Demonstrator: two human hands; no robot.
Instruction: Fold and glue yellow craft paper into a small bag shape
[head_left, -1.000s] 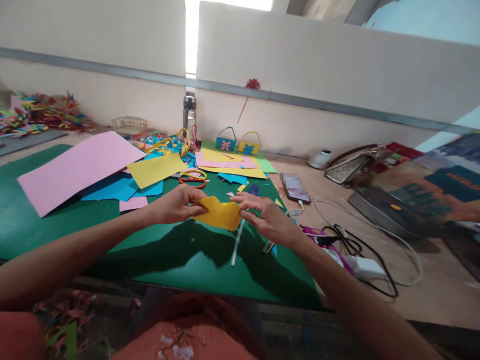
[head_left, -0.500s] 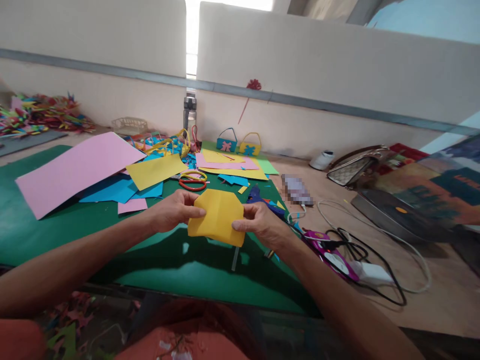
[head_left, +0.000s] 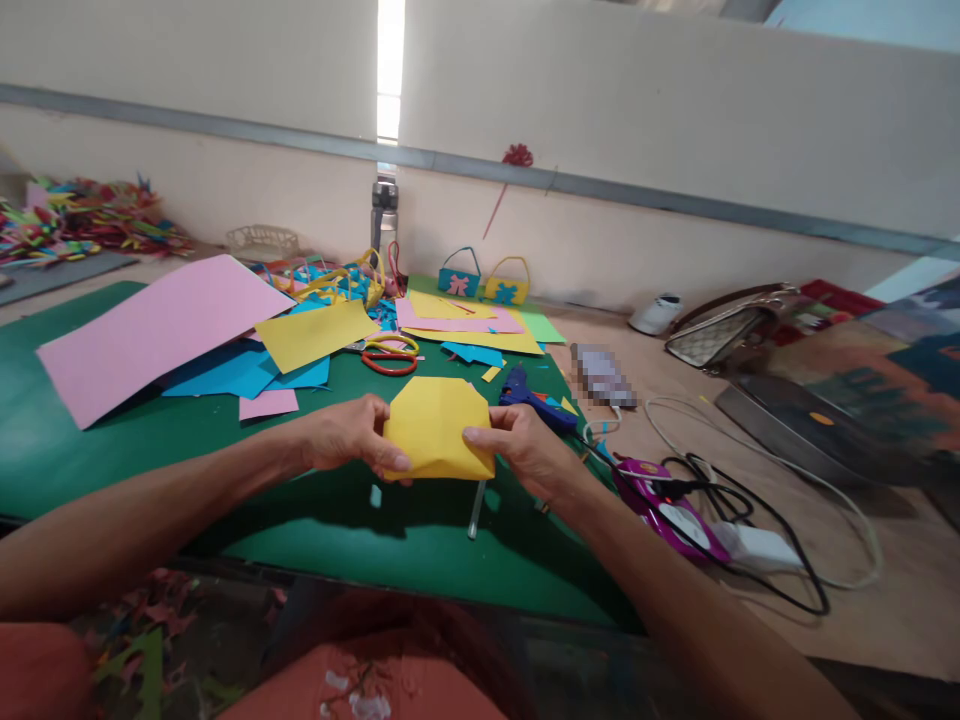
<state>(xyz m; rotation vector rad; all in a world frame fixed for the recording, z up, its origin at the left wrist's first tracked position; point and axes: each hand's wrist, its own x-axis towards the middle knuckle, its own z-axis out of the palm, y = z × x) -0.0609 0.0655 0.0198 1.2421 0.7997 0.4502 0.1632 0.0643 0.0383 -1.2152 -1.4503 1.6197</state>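
Between my hands, above the green mat (head_left: 330, 545), is a folded yellow paper piece (head_left: 439, 425) with cut upper corners. My left hand (head_left: 360, 437) pinches its left edge, thumb on the front near the lower corner. On the right edge my right hand (head_left: 517, 447) grips it, thumb on the face. A clear glue stick (head_left: 475, 510) lies below the paper on the mat. Just beyond my right hand rests a blue glue gun (head_left: 536, 400). Scissors (head_left: 390, 355) with red and yellow handles lie behind the paper.
Pink (head_left: 165, 335) and yellow sheets (head_left: 319, 335) lie at left. Two small paper handbags, one blue (head_left: 459, 283) and one yellow (head_left: 508, 291), stand at the back. A purple power strip (head_left: 667, 510) with cables, a phone (head_left: 603, 375) and a bag (head_left: 712, 335) are at right.
The yellow paper has tilted, and its lower edge now looks folded and bulging toward me. My left hand has shifted down along its left edge. The view has dipped slightly.
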